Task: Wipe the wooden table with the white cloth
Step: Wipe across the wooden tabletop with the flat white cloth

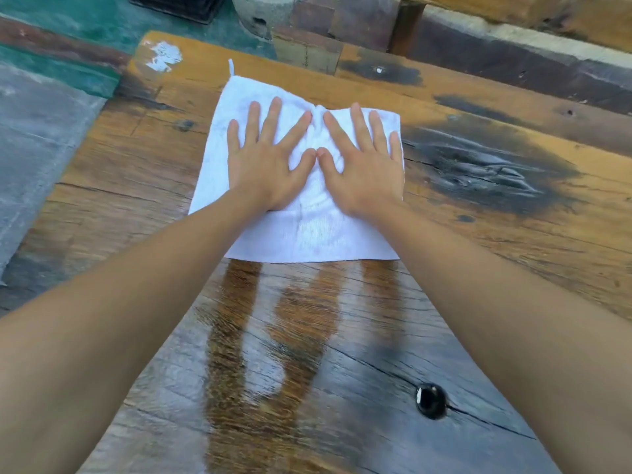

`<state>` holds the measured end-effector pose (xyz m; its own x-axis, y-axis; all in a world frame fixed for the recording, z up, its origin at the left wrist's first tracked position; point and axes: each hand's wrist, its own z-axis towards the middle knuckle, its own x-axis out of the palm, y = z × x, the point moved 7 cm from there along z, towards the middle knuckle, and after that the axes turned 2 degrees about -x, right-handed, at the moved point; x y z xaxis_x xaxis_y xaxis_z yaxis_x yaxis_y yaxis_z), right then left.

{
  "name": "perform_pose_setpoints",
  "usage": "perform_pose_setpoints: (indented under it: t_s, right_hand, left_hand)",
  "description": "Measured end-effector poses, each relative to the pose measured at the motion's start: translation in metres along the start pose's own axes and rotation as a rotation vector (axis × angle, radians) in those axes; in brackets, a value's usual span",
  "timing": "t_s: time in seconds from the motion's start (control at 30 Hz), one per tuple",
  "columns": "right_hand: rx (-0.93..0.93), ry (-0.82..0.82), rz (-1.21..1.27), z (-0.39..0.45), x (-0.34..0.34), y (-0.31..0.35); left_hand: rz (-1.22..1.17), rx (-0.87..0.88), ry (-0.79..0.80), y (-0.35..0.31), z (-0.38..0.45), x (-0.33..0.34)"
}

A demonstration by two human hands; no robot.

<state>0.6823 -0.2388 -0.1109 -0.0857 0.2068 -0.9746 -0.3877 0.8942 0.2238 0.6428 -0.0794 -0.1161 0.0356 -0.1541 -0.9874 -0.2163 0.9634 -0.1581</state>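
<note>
Head view looks down my two bare forearms to the white cloth [307,220], a soft, nubbly terry square lying flat on the wooden table [130,172] toward its far side. My left hand [265,165] and right hand [364,165] press on it side by side, fingers straight and fanned out, thumbs nearly touching at the middle, gripping nothing. Between them the fabric bunches into a low ridge. A thin loop [232,67] sticks out from the cloth's far left corner. The planks are rough and cracked, amber with charred black patches [489,169]. Glossy wet streaks [297,336] run along the grain just below the cloth's near edge. A dark round knot hole [431,400] sits near my right forearm.
</note>
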Motion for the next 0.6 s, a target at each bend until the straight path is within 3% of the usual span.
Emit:
perform_pose_setpoints:
  t_s: [0.27,0.6]
  right_hand:
    - [-0.002,-0.003,-0.002,-0.011,-0.007,-0.004]
    - [0.057,0.036,-0.007,-0.098,0.006,0.003]
  left_hand:
    - [-0.028,0.004,-0.04,-0.005,-0.013,-0.007]
    - [-0.004,0.038,0.013,-0.014,-0.102,0.002]
